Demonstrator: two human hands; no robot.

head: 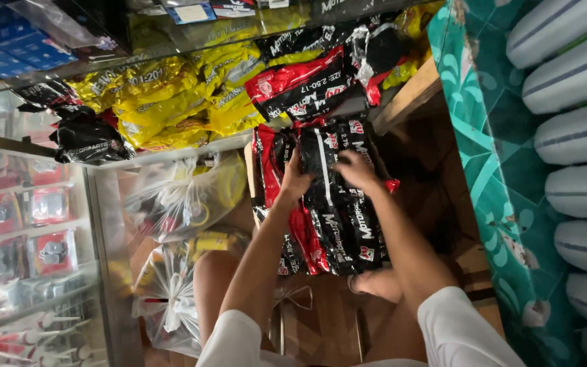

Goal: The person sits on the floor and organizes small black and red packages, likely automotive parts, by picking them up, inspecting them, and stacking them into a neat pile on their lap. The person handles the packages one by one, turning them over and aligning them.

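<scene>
Black-red packets (338, 204) under hands (327, 173); shop shelves (171, 146)

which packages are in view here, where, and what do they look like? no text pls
Black-and-red packs: stacked at centre, flat glossy bags; left hand and right hand rest on them.
Yellow packs: shelf above, crumpled bags.
Red-black packs: same shelf, right of the yellow.
Clear plastic bags: left of the stack, knotted.
Red carded packs: glass case, far left.

Left hand (295, 182) and right hand (356, 168) are pressing on the black-and-red packets (338, 204), fingertips hiding under folds. Shoulders are getting cut off at bottom edge. Clear bags (171, 299) lower left: contents too blurred to tell.
</scene>
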